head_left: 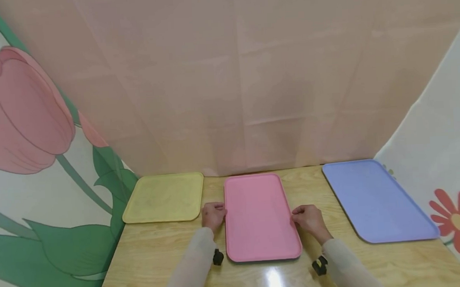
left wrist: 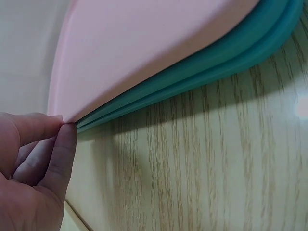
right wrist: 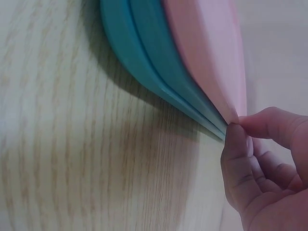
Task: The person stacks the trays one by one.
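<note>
A pink tray [head_left: 259, 220] lies lengthwise in the middle of the table, on top of teal trays [left wrist: 231, 55] whose stacked edges show in both wrist views. With thumb and finger my left hand [head_left: 213, 215] pinches the pink tray's left rim. Opposite it, my right hand [head_left: 310, 220] pinches the right rim in the same way. In the right wrist view the thumb and finger of the right hand [right wrist: 269, 159] meet at the pink edge, just above the teal trays [right wrist: 144, 57]. The head view hides nearly all of the teal trays.
A yellow tray [head_left: 164, 198] lies at the back left of the wooden table [head_left: 142, 256]. On the right is a blue-violet tray [head_left: 377, 201], close to the white floral wall covering [head_left: 441, 149]. A plain pinkish-brown sheet [head_left: 238, 82] hangs behind the table.
</note>
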